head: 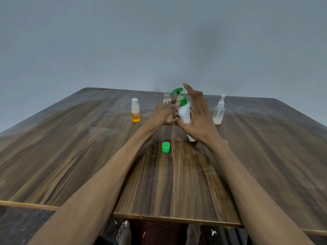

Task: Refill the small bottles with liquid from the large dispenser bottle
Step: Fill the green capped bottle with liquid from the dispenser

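While its fingers stretch out straight and spread, the right hand [199, 117] presses its palm and thumb against the white dispenser bottle [184, 113], which tilts left under its green pump [177, 93]. Just beside it, the left hand [161, 114] curls round a clear small bottle [166, 101], uncapped and held at the pump's spout. On the wooden counter [88, 147] a green cap [166, 147] lies nearer the person, an orange-filled bottle [135, 112] stands left, and a spray bottle [219, 112] right.

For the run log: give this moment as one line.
left hand holds small bottle | right hand at dispenser bottle | green cap on table
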